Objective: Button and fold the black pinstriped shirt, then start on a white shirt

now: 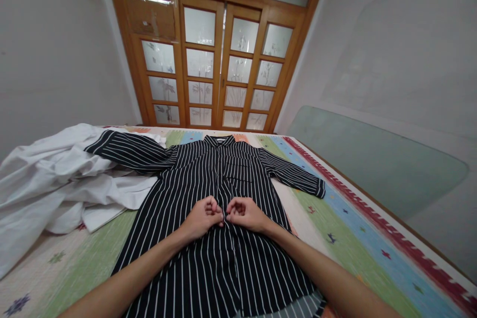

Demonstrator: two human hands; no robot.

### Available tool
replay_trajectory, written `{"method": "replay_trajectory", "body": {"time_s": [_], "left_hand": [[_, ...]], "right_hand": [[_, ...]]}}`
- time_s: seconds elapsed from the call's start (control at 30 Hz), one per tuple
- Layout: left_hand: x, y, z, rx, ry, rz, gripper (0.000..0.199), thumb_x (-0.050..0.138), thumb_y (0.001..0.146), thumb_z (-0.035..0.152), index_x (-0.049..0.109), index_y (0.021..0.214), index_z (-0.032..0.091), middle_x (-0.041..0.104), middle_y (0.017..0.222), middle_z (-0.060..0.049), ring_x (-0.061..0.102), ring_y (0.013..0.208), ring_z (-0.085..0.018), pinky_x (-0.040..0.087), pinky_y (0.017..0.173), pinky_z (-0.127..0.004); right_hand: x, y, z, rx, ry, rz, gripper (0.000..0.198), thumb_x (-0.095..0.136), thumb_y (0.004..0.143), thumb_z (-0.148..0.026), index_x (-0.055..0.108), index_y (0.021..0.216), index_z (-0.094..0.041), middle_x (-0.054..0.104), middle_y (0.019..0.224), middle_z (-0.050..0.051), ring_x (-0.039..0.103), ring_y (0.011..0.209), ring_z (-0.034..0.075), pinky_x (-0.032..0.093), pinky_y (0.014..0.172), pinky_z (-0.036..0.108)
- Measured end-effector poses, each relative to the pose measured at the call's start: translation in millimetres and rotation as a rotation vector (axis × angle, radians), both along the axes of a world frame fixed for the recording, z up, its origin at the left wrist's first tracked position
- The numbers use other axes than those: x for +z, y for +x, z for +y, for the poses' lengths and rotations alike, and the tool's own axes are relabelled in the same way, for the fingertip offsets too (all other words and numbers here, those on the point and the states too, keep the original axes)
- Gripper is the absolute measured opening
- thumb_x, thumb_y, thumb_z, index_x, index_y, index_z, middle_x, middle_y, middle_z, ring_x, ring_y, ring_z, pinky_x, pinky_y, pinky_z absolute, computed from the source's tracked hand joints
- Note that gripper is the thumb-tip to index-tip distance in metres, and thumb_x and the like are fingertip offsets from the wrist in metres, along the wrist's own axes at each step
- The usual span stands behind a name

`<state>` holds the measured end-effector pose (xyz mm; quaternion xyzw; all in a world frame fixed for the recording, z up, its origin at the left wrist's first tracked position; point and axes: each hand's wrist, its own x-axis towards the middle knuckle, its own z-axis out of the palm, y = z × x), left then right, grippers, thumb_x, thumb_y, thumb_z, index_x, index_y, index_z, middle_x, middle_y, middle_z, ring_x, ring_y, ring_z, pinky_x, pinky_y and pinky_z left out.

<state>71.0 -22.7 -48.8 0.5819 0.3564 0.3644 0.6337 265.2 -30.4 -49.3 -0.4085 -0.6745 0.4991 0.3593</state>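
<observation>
A black shirt with white stripes (194, 174) lies front up, its collar at the far end and both sleeves spread out to the sides. At the middle of its front, my left hand (204, 216) is closed, fingers curled and thumb pinched in on the front edge. Just beside it, my right hand (249, 214) is closed in the same way on the other side of that edge. The cloth wrinkles around the fingertips, which nearly meet. Any button between them is too small to make out. Near me, the hem folds over and shows a greyish inner side.
White crumpled cloth (55, 174) is heaped at the left, partly under the shirt's sleeve. Beneath everything is a colourful patterned bed cover (346, 238). A pale green panel (372, 154) stands along the right wall. Wooden doors with glass panes (219, 69) are at the back.
</observation>
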Motion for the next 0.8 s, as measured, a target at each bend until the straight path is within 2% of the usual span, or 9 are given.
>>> {"method": "replay_trajectory", "body": {"time_s": [0.13, 0.33, 0.53, 0.8], "left_hand": [[1.8, -0.4, -0.7, -0.004, 0.03, -0.008, 0.039, 0.077, 0.065, 0.027, 0.039, 0.072, 0.02, 0.063, 0.072, 0.004, 0.065, 0.06, -0.011, 0.051, 0.066, -0.028], [1.0, -0.7, 0.2, -0.006, 0.017, -0.024, 0.036, 0.078, 0.065, 0.029, 0.045, 0.073, 0.019, 0.065, 0.072, 0.003, 0.066, 0.062, -0.012, 0.053, 0.068, -0.029], [-1.3, 0.4, 0.7, 0.039, -0.009, -0.007, 0.036, 0.081, 0.062, 0.028, 0.049, 0.075, 0.018, 0.066, 0.069, 0.003, 0.068, 0.06, -0.013, 0.054, 0.065, -0.029], [-3.2, 1.3, 4.5, 0.094, -0.091, 0.011, 0.035, 0.083, 0.06, 0.031, 0.054, 0.073, 0.017, 0.068, 0.061, 0.001, 0.071, 0.06, -0.017, 0.056, 0.065, -0.029]], "right_hand": [[0.2, 1.0, 0.4, 0.012, -0.019, -0.003, 0.027, 0.078, 0.067, -0.035, 0.062, 0.079, -0.017, 0.058, 0.062, -0.005, 0.053, 0.056, 0.008, 0.044, 0.056, 0.022], [-0.2, 1.1, -0.8, -0.004, 0.011, 0.002, 0.022, 0.076, 0.069, -0.031, 0.063, 0.079, -0.016, 0.059, 0.063, -0.005, 0.053, 0.057, 0.008, 0.044, 0.058, 0.022], [-1.8, 0.5, -1.5, -0.022, -0.004, -0.02, 0.019, 0.067, 0.078, -0.036, 0.064, 0.079, -0.017, 0.057, 0.058, -0.005, 0.047, 0.046, 0.008, 0.036, 0.045, 0.02], [-6.4, 0.9, -1.0, -0.031, 0.072, 0.001, 0.022, 0.073, 0.075, -0.037, 0.066, 0.079, -0.016, 0.061, 0.065, -0.003, 0.054, 0.058, 0.009, 0.044, 0.057, 0.022]]}}
